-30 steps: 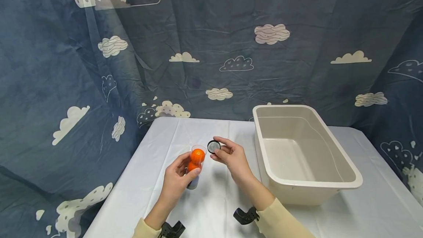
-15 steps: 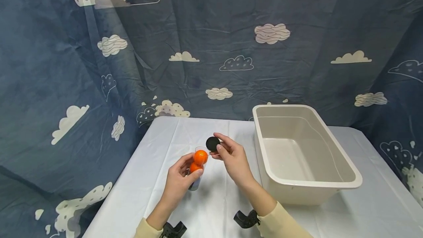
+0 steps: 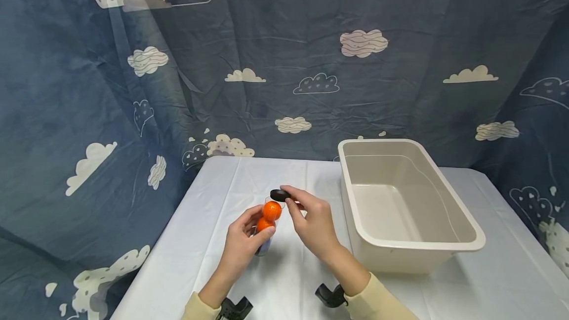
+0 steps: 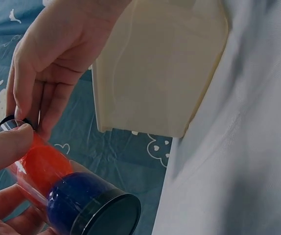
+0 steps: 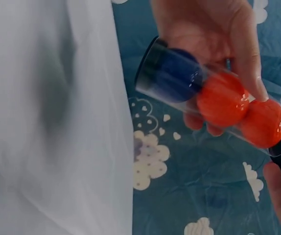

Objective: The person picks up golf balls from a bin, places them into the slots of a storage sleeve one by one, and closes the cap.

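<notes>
My left hand (image 3: 240, 238) grips a clear plastic tube (image 5: 175, 100) around its middle, tilted above the table. Inside it sit two orange balls (image 5: 223, 99) and one dark blue ball (image 5: 178, 74), the blue one at the dark-capped bottom end. In the head view the upper orange ball (image 3: 271, 211) lies near the tube's mouth. My right hand (image 3: 315, 221) pinches a round black lid (image 3: 279, 195) between thumb and fingers, right at the mouth. Whether the lid touches the rim cannot be told. The left wrist view shows the blue ball (image 4: 77, 200) and the dark bottom cap (image 4: 113, 215).
A large beige plastic tub (image 3: 413, 246) stands at the right of the table, its near wall close to my right forearm. White cloth covers the table (image 3: 213, 201). A dark blue cloud-patterned curtain (image 3: 266, 102) hangs behind and at the sides.
My right hand has turned the lid from underside-facing to nearly flat and brought it left over the tube's mouth. My left hand has shifted the tube slightly right.
</notes>
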Motion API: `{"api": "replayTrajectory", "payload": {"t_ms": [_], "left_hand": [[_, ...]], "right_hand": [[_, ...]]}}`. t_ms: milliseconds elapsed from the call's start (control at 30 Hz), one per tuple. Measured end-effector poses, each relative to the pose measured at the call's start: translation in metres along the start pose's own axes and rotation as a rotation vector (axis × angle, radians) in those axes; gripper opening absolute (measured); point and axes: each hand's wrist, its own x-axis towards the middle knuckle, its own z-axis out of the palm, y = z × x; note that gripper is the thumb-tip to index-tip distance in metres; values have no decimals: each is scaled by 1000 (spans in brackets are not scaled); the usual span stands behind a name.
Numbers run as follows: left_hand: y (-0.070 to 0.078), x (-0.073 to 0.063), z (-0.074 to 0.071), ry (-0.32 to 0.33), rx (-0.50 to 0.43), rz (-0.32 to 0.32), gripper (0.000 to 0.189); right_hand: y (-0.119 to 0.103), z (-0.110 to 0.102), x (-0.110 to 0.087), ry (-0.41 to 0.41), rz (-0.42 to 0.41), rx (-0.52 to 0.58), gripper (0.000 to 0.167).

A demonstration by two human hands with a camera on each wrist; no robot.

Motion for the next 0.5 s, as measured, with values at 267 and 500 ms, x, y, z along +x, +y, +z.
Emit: {"api": "replayTrajectory", "payload": {"t_ms": [267, 500], "left_hand": [[3, -1, 0, 6, -15, -14, 50], [4, -1, -1, 5, -16, -3, 48]], "right_hand": [[3, 2, -3, -27, -166, -109, 30], [5, 3, -4, -22, -191, -135, 27]]}}
